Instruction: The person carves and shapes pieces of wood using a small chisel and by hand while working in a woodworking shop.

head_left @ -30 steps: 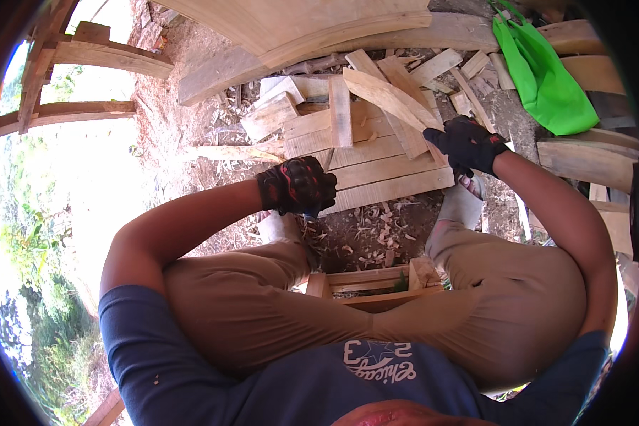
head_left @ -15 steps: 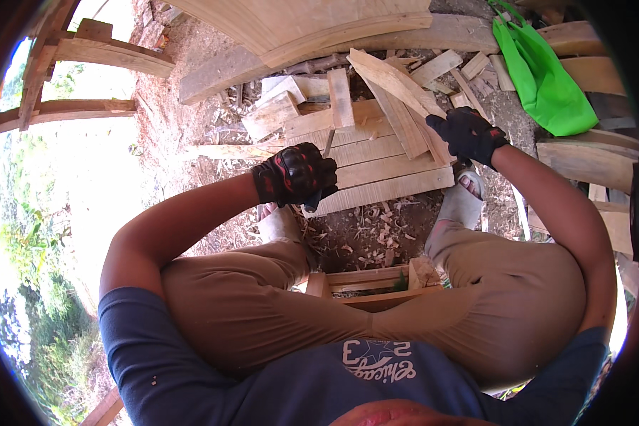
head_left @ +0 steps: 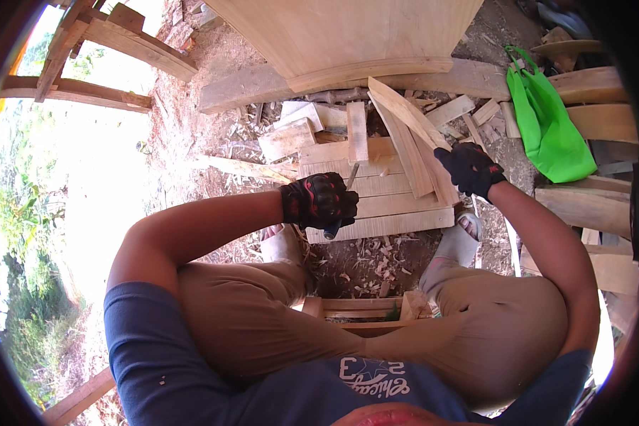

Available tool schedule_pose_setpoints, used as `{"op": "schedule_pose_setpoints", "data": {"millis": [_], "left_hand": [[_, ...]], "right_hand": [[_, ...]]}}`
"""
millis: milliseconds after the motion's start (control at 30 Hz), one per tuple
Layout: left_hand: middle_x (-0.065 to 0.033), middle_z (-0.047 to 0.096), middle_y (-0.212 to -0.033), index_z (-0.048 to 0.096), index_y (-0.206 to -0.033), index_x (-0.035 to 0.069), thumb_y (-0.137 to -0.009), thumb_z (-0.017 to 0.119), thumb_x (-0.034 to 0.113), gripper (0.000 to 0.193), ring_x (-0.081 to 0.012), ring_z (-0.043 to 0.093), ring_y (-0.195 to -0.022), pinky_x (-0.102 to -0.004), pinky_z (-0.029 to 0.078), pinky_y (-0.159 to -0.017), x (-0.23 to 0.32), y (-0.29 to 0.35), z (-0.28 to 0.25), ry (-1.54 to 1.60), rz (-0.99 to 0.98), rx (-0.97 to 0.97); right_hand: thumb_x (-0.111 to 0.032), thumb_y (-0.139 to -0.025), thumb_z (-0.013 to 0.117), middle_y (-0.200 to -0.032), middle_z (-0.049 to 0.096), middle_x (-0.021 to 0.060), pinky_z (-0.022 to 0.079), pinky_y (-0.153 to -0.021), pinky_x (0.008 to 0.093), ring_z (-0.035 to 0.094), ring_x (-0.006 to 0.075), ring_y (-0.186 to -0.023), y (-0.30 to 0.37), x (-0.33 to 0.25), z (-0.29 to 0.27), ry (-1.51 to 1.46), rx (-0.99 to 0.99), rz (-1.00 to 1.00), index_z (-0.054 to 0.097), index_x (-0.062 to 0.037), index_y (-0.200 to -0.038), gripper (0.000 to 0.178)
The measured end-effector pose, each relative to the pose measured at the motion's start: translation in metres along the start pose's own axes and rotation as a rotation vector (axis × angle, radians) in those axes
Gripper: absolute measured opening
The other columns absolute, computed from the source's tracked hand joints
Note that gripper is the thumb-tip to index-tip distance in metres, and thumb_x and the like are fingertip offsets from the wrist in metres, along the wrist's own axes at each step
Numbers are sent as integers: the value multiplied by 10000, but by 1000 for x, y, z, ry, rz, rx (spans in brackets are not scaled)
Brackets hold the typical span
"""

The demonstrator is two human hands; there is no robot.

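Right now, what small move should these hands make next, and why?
Perhaps ease the left hand, with its thin tool, toward the long slanted wood piece: the right hand seems to grip that piece's near end, while the tool's shaft shows apart from it.

The wooden strip (head_left: 403, 113) looks matt, the bag (head_left: 549, 126) cloth.

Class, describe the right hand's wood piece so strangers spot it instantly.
Find the slatted wooden panel near the feet. At its right is the gloved right hand. From it a long wood piece slants away leftward, the only piece gripped.
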State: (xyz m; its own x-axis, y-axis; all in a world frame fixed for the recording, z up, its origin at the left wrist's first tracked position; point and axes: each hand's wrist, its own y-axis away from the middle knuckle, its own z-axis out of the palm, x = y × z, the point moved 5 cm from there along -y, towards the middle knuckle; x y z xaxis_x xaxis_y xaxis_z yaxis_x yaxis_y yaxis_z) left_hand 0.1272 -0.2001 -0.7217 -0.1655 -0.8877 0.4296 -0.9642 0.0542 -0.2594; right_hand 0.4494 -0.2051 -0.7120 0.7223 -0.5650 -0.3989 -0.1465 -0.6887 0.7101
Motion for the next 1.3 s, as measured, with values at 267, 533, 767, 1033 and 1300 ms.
{"op": "schedule_pose_setpoints", "data": {"millis": [267,533,767,1033,1300], "left_hand": [[-51,567,-834,592,-828,158,-913,689,283,180,-273,625,-733,-410,529,-695,-28,-3,13,19,-141,-123],[-63,595,-867,606,-827,139,-897,729,271,193,-305,647,-792,-455,539,-747,-16,-18,-20,-76,-198,-142],[-127,667,-1033,675,-993,79,-919,761,214,176,-352,686,-937,-458,573,-824,-64,-8,-37,30,-421,3],[-105,677,-1143,683,-1147,73,-982,689,150,182,-285,690,-1024,-392,559,-904,-102,0,-4,252,-672,-120],[-112,686,-1119,674,-1179,63,-944,716,125,247,-319,692,-1002,-410,559,-881,-106,-9,-8,192,-567,-83]], "right_hand": [[-563,-1020,600,-608,617,87,502,-460,377,637,209,-479,-9,26,6,-48,16,-21,644,-46,-758,581],[-551,-1035,567,-601,648,119,531,-490,387,675,225,-502,0,37,7,32,15,-65,648,-4,-707,644],[-564,-1021,587,-672,707,138,548,-520,387,691,221,-536,-2,44,10,-18,-6,-7,697,7,-826,613],[-574,-1014,591,-634,705,130,544,-572,408,702,230,-552,-10,49,13,13,-1,-65,706,-10,-732,642],[-586,-1021,569,-661,717,155,561,-661,434,735,265,-626,-9,43,10,62,-25,-34,717,-1,-727,671]]}}
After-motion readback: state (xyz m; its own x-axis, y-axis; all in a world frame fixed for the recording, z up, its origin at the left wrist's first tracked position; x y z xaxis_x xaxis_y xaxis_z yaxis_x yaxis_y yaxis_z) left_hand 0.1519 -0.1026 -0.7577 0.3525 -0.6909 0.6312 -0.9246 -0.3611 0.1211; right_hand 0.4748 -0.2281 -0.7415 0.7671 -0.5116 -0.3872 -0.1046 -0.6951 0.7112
